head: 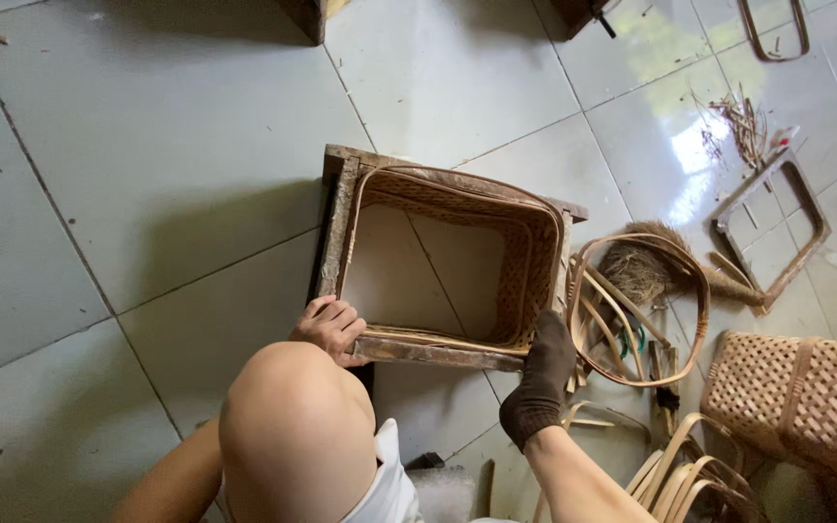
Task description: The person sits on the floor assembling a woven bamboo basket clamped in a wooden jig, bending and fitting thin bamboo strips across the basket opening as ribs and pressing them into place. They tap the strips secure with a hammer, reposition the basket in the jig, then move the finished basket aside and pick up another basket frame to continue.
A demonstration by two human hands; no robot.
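Note:
A square wooden frame (339, 225) lies on the tiled floor with a woven rattan basket wall (525, 266) fitted inside it, open at the bottom. My left hand (329, 327), bare, grips the frame's near left corner. My right hand (541, 378), in a dark glove, holds the frame's near right corner. My bare knee (294, 426) is raised between my arms, just in front of the frame.
Bent rattan hoops (639, 310) and a fibre brush (643, 266) lie right of the frame. A finished woven basket (806, 397) sits at the lower right, with curved strips (690, 479) beside it. A smaller wooden frame (772, 228) and scraps (740, 121) lie farther right.

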